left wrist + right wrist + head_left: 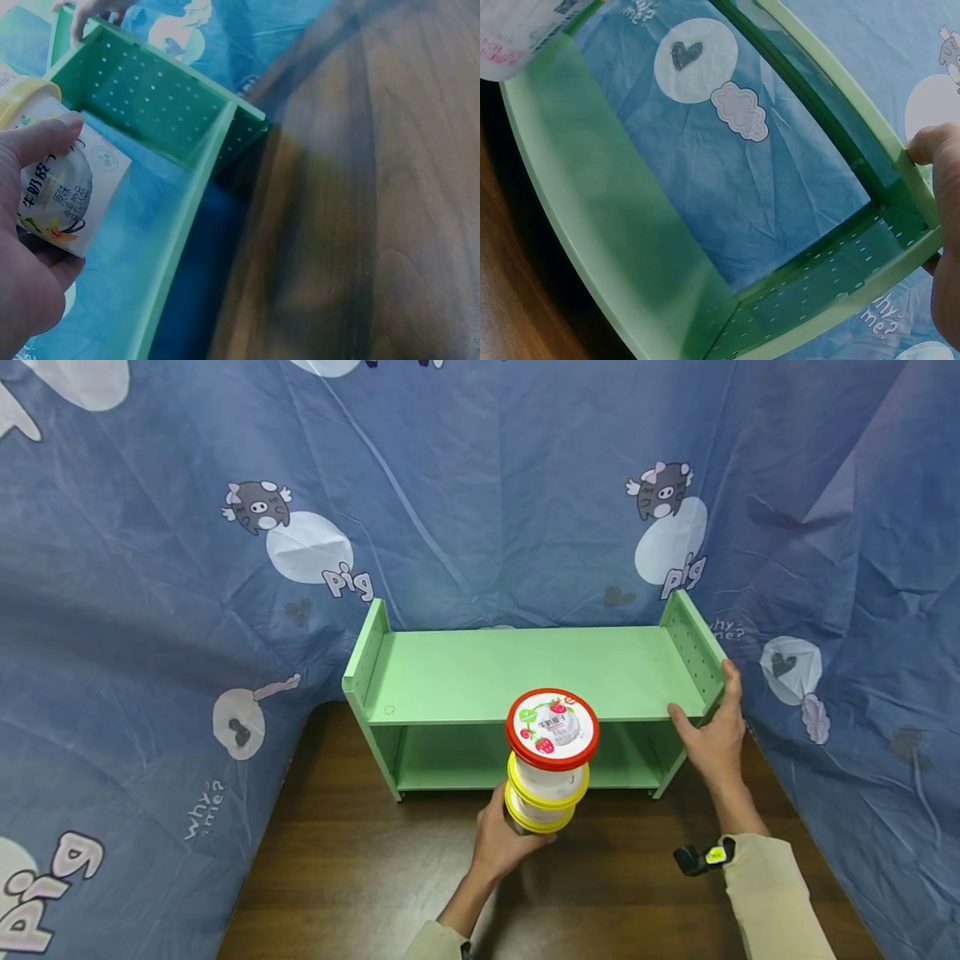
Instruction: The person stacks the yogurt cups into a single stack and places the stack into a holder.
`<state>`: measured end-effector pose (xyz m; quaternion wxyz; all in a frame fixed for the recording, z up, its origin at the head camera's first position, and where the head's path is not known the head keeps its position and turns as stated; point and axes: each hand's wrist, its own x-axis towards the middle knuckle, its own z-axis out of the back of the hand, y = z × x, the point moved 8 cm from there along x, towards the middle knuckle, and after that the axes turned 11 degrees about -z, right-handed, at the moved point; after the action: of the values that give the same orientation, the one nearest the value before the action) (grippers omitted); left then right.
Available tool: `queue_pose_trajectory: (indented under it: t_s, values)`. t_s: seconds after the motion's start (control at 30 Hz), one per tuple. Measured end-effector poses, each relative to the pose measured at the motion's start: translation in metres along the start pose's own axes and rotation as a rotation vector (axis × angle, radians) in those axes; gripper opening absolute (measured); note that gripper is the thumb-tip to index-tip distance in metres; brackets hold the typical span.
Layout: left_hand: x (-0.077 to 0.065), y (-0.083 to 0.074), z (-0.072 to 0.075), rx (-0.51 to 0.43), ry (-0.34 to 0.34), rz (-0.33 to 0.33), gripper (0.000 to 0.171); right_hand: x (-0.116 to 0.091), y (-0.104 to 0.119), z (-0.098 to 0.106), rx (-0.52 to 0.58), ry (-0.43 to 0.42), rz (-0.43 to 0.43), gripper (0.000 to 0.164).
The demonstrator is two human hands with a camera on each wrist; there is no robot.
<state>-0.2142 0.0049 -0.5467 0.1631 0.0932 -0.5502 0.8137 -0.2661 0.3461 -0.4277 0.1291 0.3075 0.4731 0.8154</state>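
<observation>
In the head view, a stack of round paper tubs is held in front of a light green two-tier shelf (480,677). The top tub (552,729) has a red lid printed with strawberries; two yellow lids show beneath it. My left hand (501,839) grips the stack low down. In the left wrist view, its thumb and fingers curl round a white printed tub (71,187) with a yellow lid above. My right hand (716,743) holds the shelf's right side panel at the front corner, thumb by the upper board's edge. The right wrist view shows only part of that hand (945,180).
The shelf stands at the back of a dark brown wooden table (360,877). Blue cloth (465,485) with pig prints hangs behind and at both sides. The right side panel (693,643) has rows of small holes. A black strap device (693,860) sits by the right cuff.
</observation>
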Motion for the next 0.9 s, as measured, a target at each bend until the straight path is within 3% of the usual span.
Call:
queue_pose_trajectory:
  t_s: [0.9]
  values:
    - [0.017, -0.043, 0.016, -0.019, -0.019, -0.089, 0.083, 0.000, -0.002, 0.000, 0.000, 0.002, -0.009, 0.093]
